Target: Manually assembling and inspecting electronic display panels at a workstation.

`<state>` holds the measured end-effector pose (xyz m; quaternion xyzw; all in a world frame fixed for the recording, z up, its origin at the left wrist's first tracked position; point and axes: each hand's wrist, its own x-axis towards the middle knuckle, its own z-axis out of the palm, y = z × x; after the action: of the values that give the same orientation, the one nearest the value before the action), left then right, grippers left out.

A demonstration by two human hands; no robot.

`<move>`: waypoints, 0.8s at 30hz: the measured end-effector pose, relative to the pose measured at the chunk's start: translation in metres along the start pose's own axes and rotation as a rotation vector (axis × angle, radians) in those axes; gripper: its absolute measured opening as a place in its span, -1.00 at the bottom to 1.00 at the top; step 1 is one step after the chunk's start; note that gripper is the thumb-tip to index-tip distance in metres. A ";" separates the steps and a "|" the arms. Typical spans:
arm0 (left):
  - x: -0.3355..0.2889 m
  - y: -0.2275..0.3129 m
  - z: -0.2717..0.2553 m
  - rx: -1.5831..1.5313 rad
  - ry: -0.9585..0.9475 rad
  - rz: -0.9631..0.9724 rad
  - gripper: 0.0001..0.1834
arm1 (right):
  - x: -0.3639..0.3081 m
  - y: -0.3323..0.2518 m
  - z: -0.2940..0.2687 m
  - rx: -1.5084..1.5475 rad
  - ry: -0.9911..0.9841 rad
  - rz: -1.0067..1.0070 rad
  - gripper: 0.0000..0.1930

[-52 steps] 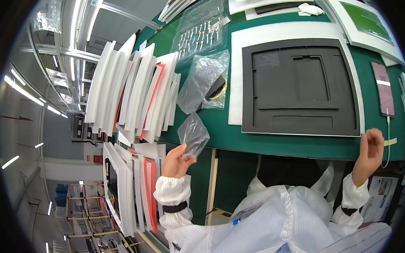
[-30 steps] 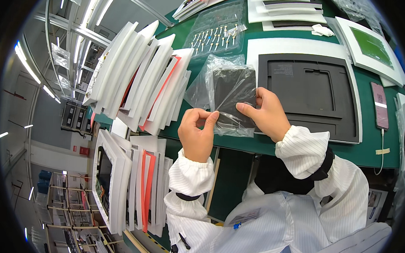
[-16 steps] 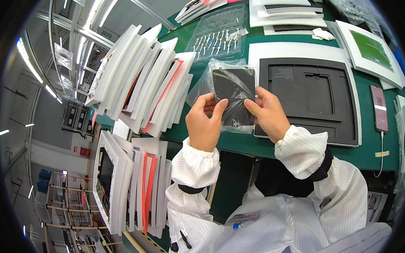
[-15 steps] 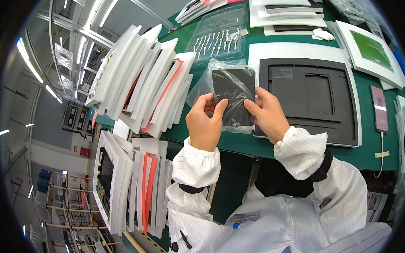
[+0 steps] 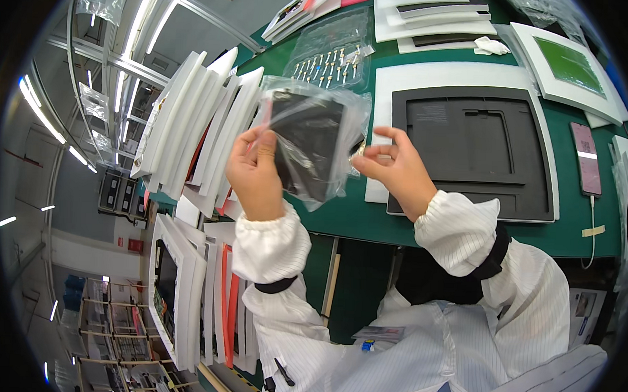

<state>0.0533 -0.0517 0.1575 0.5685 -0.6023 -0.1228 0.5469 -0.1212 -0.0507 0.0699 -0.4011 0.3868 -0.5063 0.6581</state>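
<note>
My left hand (image 5: 257, 173) is closed on the left edge of a clear plastic bag (image 5: 356, 107), its thumb on the front. Inside the bag is a flat black rectangular panel (image 5: 309, 144), held tilted above the bench. My right hand (image 5: 401, 168) is beside the bag's right edge, thumb and fingers pinched together. By its fingertips shows a small dark and gold-coloured piece (image 5: 358, 148); whether it is attached to the panel I cannot tell.
Right of the bag, a black moulded frame (image 5: 521, 196) lies on white foam on the green bench (image 5: 582, 236). White foam sheets (image 5: 185, 122) stand stacked at left. Behind is a clear tray (image 5: 319, 41) of small connectors. A phone (image 5: 586, 160) with a cable lies at right.
The bagged panel has moved left and tilted, with my left hand on it. My right hand has come off the panel's front and now pinches at the bag's right edge.
</note>
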 end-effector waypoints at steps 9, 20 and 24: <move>0.030 -0.008 0.011 0.251 0.105 0.171 -0.74 | 0.008 -0.006 0.011 0.506 -0.033 -0.040 -0.55; 0.037 0.035 0.033 0.042 0.001 0.151 -0.81 | 0.023 -0.002 0.022 0.809 -0.221 0.042 -0.38; 0.047 0.017 0.031 0.234 0.012 0.262 -0.78 | 0.017 -0.013 0.021 0.829 -0.158 0.130 -0.58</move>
<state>0.0308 -0.0987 0.1836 0.5458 -0.6781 0.0239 0.4917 -0.1037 -0.0663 0.0880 -0.1152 0.1235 -0.5441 0.8218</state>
